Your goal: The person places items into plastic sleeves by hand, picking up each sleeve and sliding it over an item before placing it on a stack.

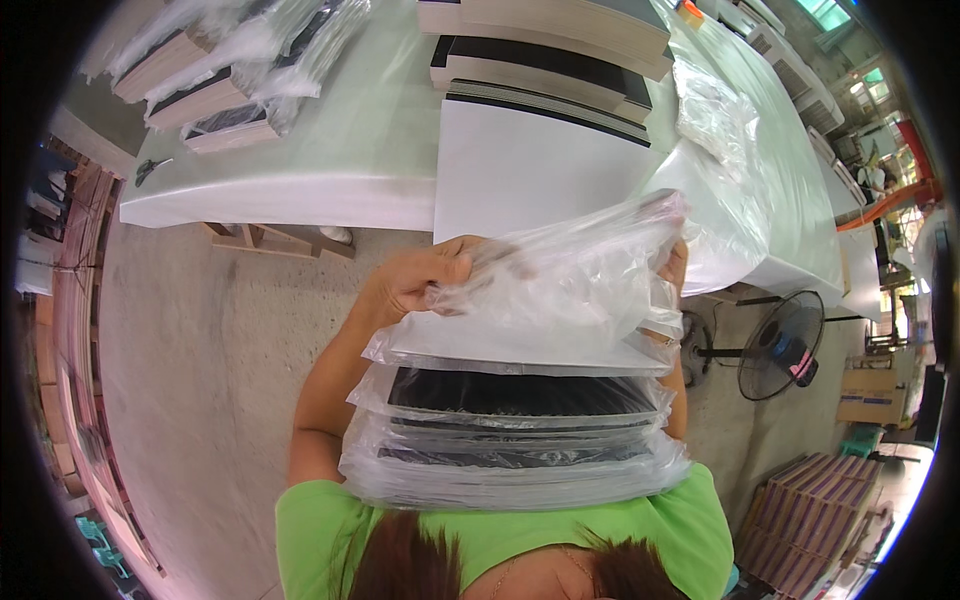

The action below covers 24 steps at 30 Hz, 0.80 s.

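Setting: concrete floor [200, 330] of a workshop, with a long white table [330, 190] across 12 o'clock in the head view.
Stack: about four bagged packs [515, 440] rest against the person's chest at 6 o'clock; the lower ones blur together under creased film, so the count is rough.
Top bag: a clear plastic bag [580, 270] sits on the stack with its mouth lifted.
Left hand: the left hand [420, 280] pinches the bag's edge, fingers closed on the film.
Right hand: the right hand [678, 268] is mostly hidden behind the bag at 3 o'clock; its grip cannot be told.
Table: three wrapped bundles [215, 95] at 11 o'clock, three flat board piles [540, 110] at 12.
Fan: one floor fan [780, 345] at 4 o'clock.
Boxes: cardboard cartons [810, 520] at 5 o'clock, cut off by the rim.
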### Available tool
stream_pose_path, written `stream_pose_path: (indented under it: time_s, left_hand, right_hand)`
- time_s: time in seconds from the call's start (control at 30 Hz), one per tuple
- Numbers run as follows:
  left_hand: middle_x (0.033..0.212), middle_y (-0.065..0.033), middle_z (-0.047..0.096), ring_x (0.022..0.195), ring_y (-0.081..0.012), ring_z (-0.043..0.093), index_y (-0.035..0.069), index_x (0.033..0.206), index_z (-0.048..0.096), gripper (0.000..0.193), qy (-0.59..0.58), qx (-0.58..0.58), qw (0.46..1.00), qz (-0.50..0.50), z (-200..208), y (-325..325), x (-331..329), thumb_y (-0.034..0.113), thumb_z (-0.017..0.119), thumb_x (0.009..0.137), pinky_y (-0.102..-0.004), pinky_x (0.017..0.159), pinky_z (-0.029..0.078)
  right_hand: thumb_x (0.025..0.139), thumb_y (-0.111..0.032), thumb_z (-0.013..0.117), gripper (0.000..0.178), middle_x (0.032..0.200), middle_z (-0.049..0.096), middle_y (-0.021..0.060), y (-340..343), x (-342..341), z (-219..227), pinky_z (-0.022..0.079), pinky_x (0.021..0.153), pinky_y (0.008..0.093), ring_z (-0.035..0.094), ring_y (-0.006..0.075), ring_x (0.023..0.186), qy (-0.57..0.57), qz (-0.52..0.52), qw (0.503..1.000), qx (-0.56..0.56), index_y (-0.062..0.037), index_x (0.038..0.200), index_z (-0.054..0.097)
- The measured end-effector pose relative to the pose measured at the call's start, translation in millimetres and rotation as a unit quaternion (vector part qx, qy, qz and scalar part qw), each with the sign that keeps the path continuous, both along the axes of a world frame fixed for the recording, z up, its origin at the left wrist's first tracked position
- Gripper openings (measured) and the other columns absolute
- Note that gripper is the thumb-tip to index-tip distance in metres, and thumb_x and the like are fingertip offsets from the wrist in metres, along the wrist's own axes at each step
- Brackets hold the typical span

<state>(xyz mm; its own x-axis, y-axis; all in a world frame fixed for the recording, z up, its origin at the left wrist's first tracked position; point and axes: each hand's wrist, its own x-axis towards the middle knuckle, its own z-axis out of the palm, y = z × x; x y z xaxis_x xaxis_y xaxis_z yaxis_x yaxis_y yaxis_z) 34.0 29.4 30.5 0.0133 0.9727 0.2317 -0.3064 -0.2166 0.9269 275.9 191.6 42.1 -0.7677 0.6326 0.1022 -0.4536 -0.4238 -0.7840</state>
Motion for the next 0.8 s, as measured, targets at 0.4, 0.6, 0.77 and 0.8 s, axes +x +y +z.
stream_pose_path:
  time_s: [0.4,0.6,0.77,0.8]
  left_hand:
    - [0.113,-0.0140,0.055,0.096,-0.0215,0.059,0.000,0.125,0.040,0.058,-0.455,0.091,0.865,-0.190,-33.5,30.9,-55.4,0.046,0.043,0.090,-0.0343,0.079,0.053]
    - [0.111,-0.0125,0.055,0.095,-0.0210,0.058,0.001,0.127,0.039,0.071,-0.438,-0.212,0.850,-0.203,-33.6,15.2,-11.3,0.057,0.044,0.084,-0.0339,0.078,0.051]
    - [0.114,-0.0135,0.055,0.098,-0.0242,0.057,0.004,0.126,0.041,0.069,-0.354,-0.136,0.925,0.022,-88.7,-1.0,-22.2,0.059,0.042,0.084,-0.0418,0.083,0.048]
    - [0.114,-0.0138,0.055,0.099,-0.0254,0.056,0.005,0.127,0.041,0.067,-0.367,-0.027,0.929,0.029,-101.4,0.6,-33.1,0.058,0.042,0.085,-0.0440,0.085,0.047]
  right_hand:
    - [0.078,-0.030,0.064,0.045,0.086,0.055,0.0042,8.6,33.6,-40.4,0.044,0.054,0.0266,0.054,0.0123,0.067,0.020,0.245,0.968,0.055,-0.0031,0.111,0.049]
    - [0.081,-0.033,0.061,0.049,0.094,0.056,0.0062,9.6,32.7,-5.8,0.046,0.055,0.0279,0.056,0.0141,0.071,0.033,-0.091,0.995,0.000,-0.0028,0.116,0.047]
    - [0.082,-0.036,0.059,0.052,0.100,0.056,0.0078,14.6,25.8,-16.5,0.048,0.057,0.0289,0.057,0.0156,0.074,-0.075,-0.078,0.993,-0.044,-0.0025,0.120,0.045]
    - [0.083,-0.037,0.058,0.053,0.102,0.056,0.0082,15.2,28.6,-24.4,0.048,0.057,0.0292,0.058,0.0159,0.074,-0.109,-0.032,0.992,-0.058,-0.0024,0.121,0.045]
